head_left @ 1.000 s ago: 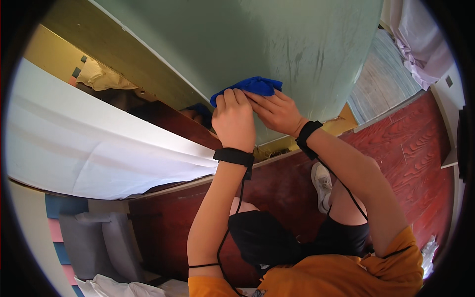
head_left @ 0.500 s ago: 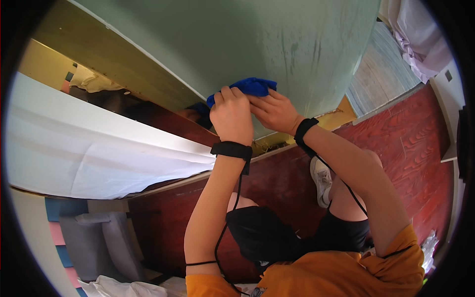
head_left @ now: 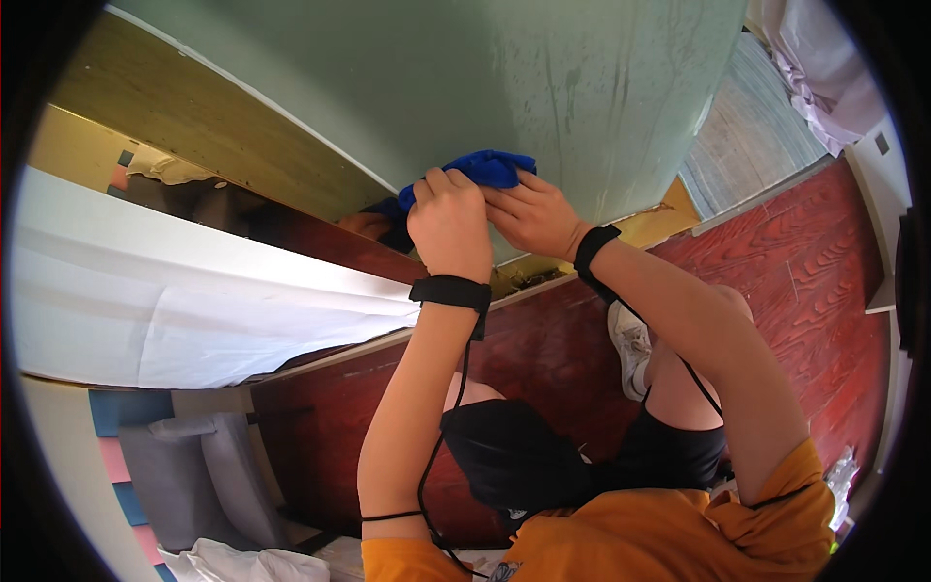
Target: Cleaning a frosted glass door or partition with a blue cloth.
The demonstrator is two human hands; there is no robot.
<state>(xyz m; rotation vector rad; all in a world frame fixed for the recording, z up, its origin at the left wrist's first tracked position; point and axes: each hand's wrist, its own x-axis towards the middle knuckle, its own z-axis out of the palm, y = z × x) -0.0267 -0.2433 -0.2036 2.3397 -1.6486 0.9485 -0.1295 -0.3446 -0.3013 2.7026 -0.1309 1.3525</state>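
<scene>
Sleeves (head_left: 790,470) of an orange shirt (head_left: 621,538) lie nearest, above black shorts (head_left: 514,451). The left hand (head_left: 451,223) curls its fingers over the left end of a blue cloth (head_left: 493,169), holding it; the right hand (head_left: 533,217) lays its fingers close together on the cloth's right part, and whether they pinch it I cannot tell. The cloth rests against a pale green panel (head_left: 417,97) near its lower corner, its left end at the panel's left edge. Beyond that edge, a gold-toned reflective side (head_left: 233,112) mirrors the cloth; white fabric (head_left: 194,281) hangs farther left. Past the panel's right edge lies a grey streaked surface (head_left: 752,126).
</scene>
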